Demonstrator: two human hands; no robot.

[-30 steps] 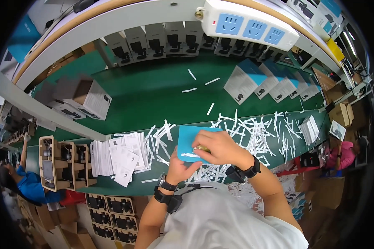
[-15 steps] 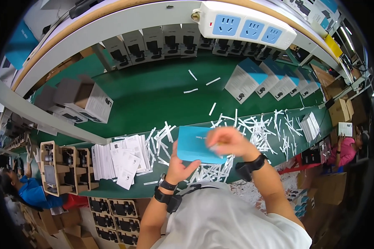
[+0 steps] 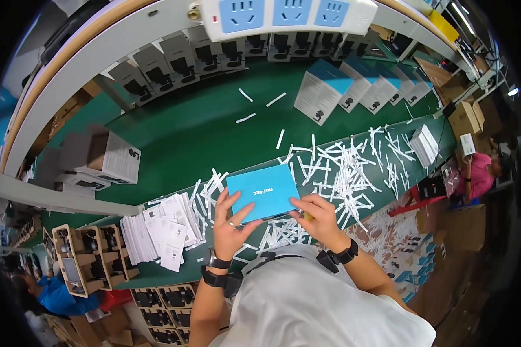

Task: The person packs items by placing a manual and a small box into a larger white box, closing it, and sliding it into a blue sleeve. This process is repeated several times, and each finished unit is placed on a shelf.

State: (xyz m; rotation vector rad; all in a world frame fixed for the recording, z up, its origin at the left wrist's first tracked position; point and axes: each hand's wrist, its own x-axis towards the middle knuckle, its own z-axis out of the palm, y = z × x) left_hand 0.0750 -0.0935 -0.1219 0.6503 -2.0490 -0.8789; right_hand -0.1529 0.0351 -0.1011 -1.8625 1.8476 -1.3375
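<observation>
A teal-topped cardboard box is held in front of my body, just above the near bench edge. My left hand grips its left side, fingers spread over the top and thumb along the near edge. At the near right corner, my right hand pinches the box. Something small and yellowish shows in the right palm, too little of it to name. White paper strips lie around the box. Left of my left hand rests a stack of printed leaflets.
More boxes with teal flaps stand at the far right, with grey boxes along the back. Opened boxes sit left. Moulded trays hold black devices. Overhead hangs a power strip. People work at both sides.
My right hand, blurred above the box before, has come down to its near right corner. The box is now tilted and held in both hands. The whole view has shifted.
</observation>
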